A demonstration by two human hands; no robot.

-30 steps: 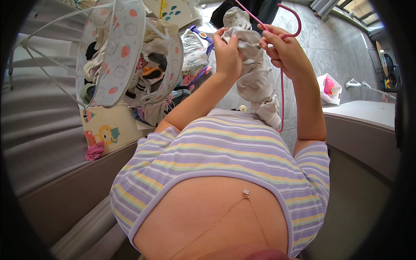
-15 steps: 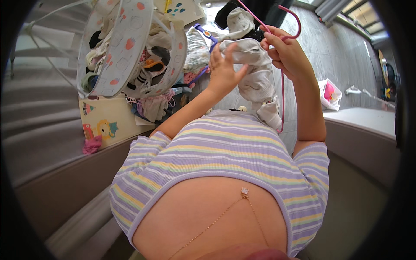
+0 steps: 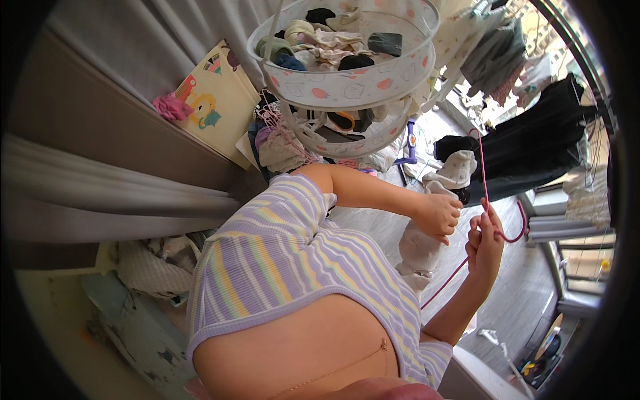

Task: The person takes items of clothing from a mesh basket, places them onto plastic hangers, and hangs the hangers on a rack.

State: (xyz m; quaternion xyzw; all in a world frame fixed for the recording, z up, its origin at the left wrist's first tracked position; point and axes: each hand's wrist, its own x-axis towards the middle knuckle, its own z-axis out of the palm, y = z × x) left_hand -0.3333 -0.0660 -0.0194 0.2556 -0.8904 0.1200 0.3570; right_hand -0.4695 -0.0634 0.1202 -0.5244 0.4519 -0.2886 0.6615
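Note:
My right hand (image 3: 485, 243) grips a pink clothes hanger (image 3: 484, 167) near the base of its hook; the hook points away to the right. Just left of it, my left hand (image 3: 437, 215) has its fingers curled against a white garment (image 3: 419, 250), seemingly gripping it. The cloth shows above and below that hand, bunched, with its lower end close to my striped shirt. A pale, sock-like piece with grey marks (image 3: 460, 167) is at its upper end. How the cloth meets the hanger is partly hidden behind my hands.
A white tiered mesh drying basket (image 3: 347, 90) holding several small clothes hangs at the upper middle. Black clothing (image 3: 533, 147) and other laundry hang at the right. A cream panel with animal pictures (image 3: 217, 110) and grey curtains (image 3: 133, 47) are at the left.
The view has swung, so the basket now sits nearer the middle. My left hand has gone from spread fingers to curled ones against the white garment. My right hand keeps hold of the hanger.

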